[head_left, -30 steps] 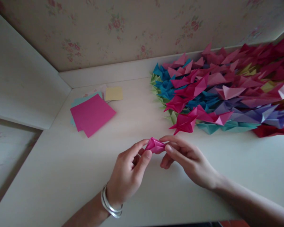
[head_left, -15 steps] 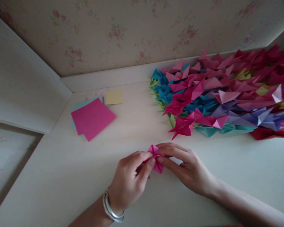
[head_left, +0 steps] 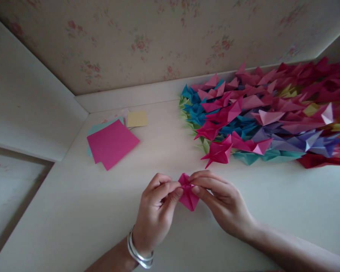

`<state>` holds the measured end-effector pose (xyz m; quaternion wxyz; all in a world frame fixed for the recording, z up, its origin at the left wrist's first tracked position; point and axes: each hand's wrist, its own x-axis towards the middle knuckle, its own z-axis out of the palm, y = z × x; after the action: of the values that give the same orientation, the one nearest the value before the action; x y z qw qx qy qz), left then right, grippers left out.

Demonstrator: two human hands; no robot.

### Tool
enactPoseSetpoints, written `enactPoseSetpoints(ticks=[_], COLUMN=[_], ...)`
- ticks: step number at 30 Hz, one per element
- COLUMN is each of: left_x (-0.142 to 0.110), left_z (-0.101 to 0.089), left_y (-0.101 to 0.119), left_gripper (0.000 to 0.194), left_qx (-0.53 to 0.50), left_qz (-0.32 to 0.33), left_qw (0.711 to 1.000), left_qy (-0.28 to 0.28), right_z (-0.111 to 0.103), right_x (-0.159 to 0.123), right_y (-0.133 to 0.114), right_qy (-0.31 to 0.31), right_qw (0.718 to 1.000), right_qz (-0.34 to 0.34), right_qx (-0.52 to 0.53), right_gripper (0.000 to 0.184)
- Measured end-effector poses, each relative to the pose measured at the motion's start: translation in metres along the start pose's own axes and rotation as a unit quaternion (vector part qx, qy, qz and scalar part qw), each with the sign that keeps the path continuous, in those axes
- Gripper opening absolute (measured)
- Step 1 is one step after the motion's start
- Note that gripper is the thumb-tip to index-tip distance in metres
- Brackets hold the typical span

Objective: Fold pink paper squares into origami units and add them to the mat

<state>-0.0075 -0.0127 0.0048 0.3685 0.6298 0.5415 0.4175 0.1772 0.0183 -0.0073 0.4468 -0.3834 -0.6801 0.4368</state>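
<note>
A small folded piece of pink origami paper (head_left: 189,198) is held above the white table, its creased lower point facing me. My left hand (head_left: 158,206) pinches its left side between thumb and index finger; silver bangles circle that wrist. On the opposite side, my right hand (head_left: 219,198) grips the paper with thumb and fingertips. Parts of the paper's sides are covered by the fingers. Just beyond the right hand lies a folded pink paper crane (head_left: 218,152), at the near edge of a large pile.
Rows of folded paper cranes (head_left: 260,113) in pink, blue, purple, green and yellow fill the back right. At the left lie pink square sheets (head_left: 113,143) over light blue paper (head_left: 102,126), beside a small yellow sheet (head_left: 137,118). A floral-papered wall (head_left: 158,41) rises behind.
The pink paper has opened a little wider, showing more of its lower point. My left fingers have shifted slightly on its left side; the view has moved a little.
</note>
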Motion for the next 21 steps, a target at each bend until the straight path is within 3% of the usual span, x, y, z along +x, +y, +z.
enactPoseSetpoints(ticks=[4,9,16,21], left_x=[0.003,0.005,0.005,0.008], left_z=[-0.001,-0.005,-0.006,-0.012], left_y=[-0.002,-0.004,-0.001,-0.003], left_gripper=[0.018,0.017,0.016,0.013], left_qx=[-0.112,-0.087,-0.08,-0.057], left_qz=[-0.076,-0.078,-0.096,-0.086], left_qw=[0.99,0.991,0.989,0.991], left_qy=[0.031,0.061,0.073,0.085], right_z=[0.001,0.002,-0.001,-0.011], right_x=[0.001,0.001,0.008,0.004], right_y=[0.001,0.004,0.005,0.005], right_qy=[0.04,0.083,0.162,0.115], right_qw=[0.997,0.982,0.964,0.981], right_qz=[0.054,0.138,0.141,0.124], right_qx=[0.026,0.097,0.159,0.091], right_gripper=[0.009,0.014,0.013,0.011])
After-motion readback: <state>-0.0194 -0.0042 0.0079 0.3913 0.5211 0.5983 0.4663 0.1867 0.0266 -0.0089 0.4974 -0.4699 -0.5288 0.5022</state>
